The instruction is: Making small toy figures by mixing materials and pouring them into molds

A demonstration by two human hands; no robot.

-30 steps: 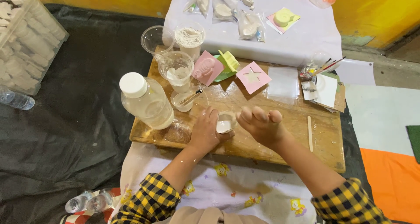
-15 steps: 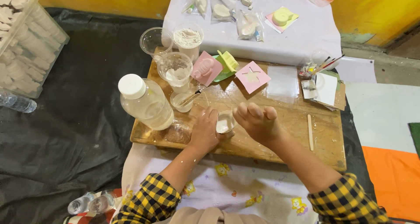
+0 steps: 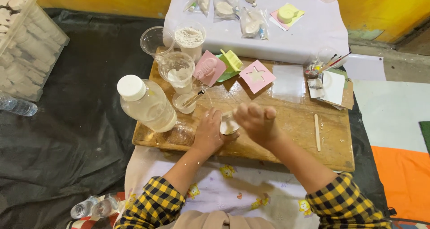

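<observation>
- My left hand [image 3: 209, 132] is wrapped around a small white lump [image 3: 229, 125], fingers curled on its left side, so this grip is closed on it.
- My right hand [image 3: 256, 120] sits just to the right of the lump and partly over it, fingers bent downward. I cannot tell whether they actually press on it or only hover, since the hand hides its own underside.
- The lump lies between my two hands, low over the wooden desk [image 3: 291, 121], near its front middle. Both hands are right at it; the left has the surer hold.
- It looks short and rounded, with no clear long axis from this angle.
- Just left of my left hand stands a big plastic bottle [image 3: 148, 103] with a white cap, tilted in view, and a clear cup [image 3: 182, 132] lies close by its base.
- Further back on the desk are a cup with white paste [image 3: 177, 70], a cup of white powder [image 3: 190, 38] and an empty cup [image 3: 156, 40].
- A small dish with a brush [image 3: 187, 101] sits in front of the paste cup.
- A pink mould [image 3: 209, 68], a pink card with a star cut-out [image 3: 256, 76] and a wooden stick [image 3: 317, 131] lie to the right, well apart from my hands.
</observation>
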